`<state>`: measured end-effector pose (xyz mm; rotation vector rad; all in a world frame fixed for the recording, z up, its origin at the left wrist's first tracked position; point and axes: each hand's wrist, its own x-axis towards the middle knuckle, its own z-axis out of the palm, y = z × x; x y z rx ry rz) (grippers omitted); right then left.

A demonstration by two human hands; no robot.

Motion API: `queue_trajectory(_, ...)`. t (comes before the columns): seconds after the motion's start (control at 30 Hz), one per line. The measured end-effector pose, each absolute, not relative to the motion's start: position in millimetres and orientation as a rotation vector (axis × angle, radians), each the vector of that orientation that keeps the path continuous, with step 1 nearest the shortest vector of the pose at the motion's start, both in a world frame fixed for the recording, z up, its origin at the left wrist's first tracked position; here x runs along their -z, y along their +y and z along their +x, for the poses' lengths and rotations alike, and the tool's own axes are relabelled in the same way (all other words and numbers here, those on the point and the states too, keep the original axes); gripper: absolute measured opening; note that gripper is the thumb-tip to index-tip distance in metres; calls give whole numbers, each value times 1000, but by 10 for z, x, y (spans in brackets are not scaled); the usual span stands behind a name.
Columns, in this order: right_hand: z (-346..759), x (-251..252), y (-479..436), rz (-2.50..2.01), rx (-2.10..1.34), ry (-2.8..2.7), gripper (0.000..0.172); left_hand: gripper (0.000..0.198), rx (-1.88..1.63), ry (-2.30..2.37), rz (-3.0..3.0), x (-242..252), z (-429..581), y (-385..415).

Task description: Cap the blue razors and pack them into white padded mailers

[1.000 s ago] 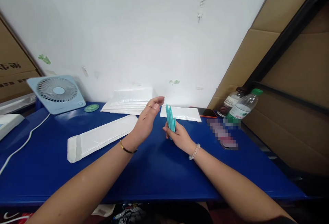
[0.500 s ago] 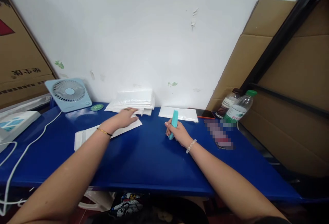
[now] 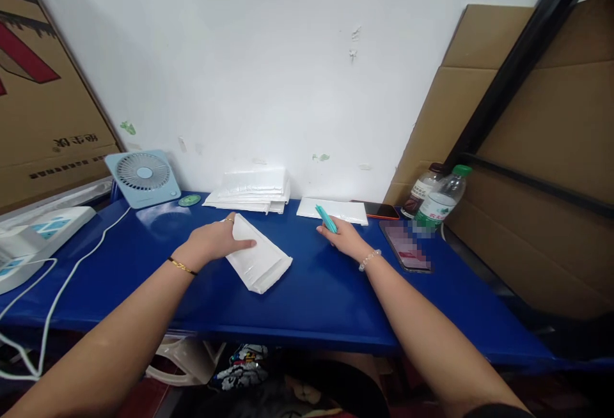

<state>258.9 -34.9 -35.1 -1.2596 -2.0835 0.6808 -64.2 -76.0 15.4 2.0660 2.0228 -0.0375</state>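
My left hand (image 3: 218, 239) grips one end of a white padded envelope (image 3: 259, 259), thumb on top, and the envelope's far end points toward the lower right over the blue table (image 3: 316, 316). To the right, my right hand (image 3: 341, 236) is closed around a turquoise item (image 3: 327, 218), whose upper end sticks out beyond the fingers. Behind my left hand, against the wall, lies a stack of white envelopes (image 3: 254, 188). Another white envelope (image 3: 343, 211) lies flat just behind my right hand.
A blue fan (image 3: 144, 175) and a green disc (image 3: 189, 200) are at the back left, near a white power strip (image 3: 57, 239) with cables. Two bottles (image 3: 444, 197) and two phones (image 3: 407, 245) (image 3: 381, 209) are at the right.
The envelope by my left hand has turned and moved right, and is now in its grip. The turquoise item has tilted to the left in my right hand. The view has shifted slightly.
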Motion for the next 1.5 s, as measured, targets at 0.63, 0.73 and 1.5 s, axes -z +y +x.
queue_trajectory(0.63, 2580, 132, -552, -1508, 279, -2810, 13, 57, -107, 1224, 2753, 108, -37, -366)
queue_trajectory(0.73, 2599, 143, -517, -1574, 338, -2804, 14, 49, -171, 1254, 2691, 99, -41, -381)
queue_trajectory(1.5, 1304, -1680, -613, -1239, 634, -2949, 11, 60, -1148, 887, 2001, -167, 8, -503)
